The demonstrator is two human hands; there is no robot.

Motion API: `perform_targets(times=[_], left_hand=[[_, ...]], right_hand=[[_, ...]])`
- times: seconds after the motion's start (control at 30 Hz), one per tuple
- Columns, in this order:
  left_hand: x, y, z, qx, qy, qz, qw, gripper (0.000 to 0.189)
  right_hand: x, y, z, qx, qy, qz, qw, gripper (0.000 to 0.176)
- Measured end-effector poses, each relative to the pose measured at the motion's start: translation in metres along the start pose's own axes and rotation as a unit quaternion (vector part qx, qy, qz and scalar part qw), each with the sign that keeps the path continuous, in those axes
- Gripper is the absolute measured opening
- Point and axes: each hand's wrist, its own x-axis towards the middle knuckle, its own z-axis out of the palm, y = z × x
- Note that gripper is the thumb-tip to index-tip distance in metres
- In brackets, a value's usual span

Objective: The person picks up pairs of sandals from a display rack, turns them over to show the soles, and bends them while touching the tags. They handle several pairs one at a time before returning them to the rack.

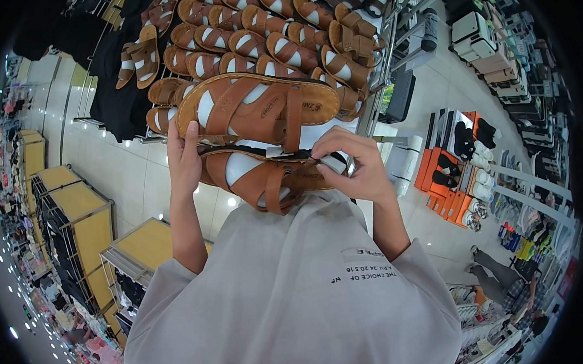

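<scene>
A pair of brown strapped sandals is held up close to my chest, one above the other. My left hand (185, 154) is closed around the toe end, its thumb on the rim of the upper sandal (249, 109) and its other fingers mostly hidden. White filling shows under the straps of both. At the heel of the lower sandal (239, 174), my right hand (359, 163) pinches with thumb and forefinger at the edge. A pale grey patch shows between those fingers. A small white label (279, 152) sits between the two sandals.
Rows of similar brown sandals (255, 21) cover the display rack ahead. Orange shoe boxes (434, 182) with shoes on them stand at the right, and suitcases (474, 34) line the far right. Wooden-topped stands (88, 223) are at the left. Another person (504, 280) is at the lower right.
</scene>
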Motion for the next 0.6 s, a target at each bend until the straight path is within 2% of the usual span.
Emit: perform_targets(times=[0.2,0.4,0.5,0.6], left_hand=[[0.0028,-0.0034,0.0009,-0.01,-0.001,-0.008,1.0,0.038],[0.0036,-0.0025,0.0061,-0.045,-0.002,-0.03,0.999,0.037],[0.0039,-0.0018,0.0075,-0.046,-0.003,-0.028,0.999,0.037],[0.0052,-0.0034,0.0037,-0.028,-0.005,-0.022,0.999,0.037]], right_hand=[[-0.0001,0.0026,0.001,0.091,0.0,-0.018,0.996,0.02],[-0.0011,0.0036,0.001,0.193,0.004,0.003,0.981,0.021],[-0.0014,0.0039,0.0036,0.18,0.036,0.005,0.983,0.022],[-0.0003,0.0068,0.0021,0.091,0.043,-0.002,0.995,0.023]])
